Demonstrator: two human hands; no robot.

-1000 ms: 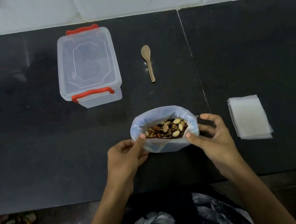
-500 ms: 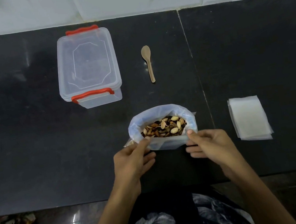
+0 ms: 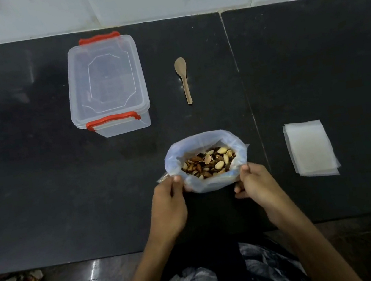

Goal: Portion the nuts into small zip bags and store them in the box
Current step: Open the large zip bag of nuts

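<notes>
head | nut bag [image 3: 210,182] between hands | left hand [image 3: 169,205], right hand [image 3: 257,185] pinch rim

Both hands sit at the near side of the counter [image 3: 42,185], the left hand [image 3: 167,205] and right hand [image 3: 257,186] flanking the nut bag [image 3: 210,183] between them, each touching its near rim. The nuts [image 3: 209,162] lie inside it. Beyond the left hand, farther back, stands the lidded box [image 3: 106,84]. The spoon [image 3: 183,78] lies straight beyond the bag, right of the box. The stacked zip bags [image 3: 309,149] rest just right of the right hand.
</notes>
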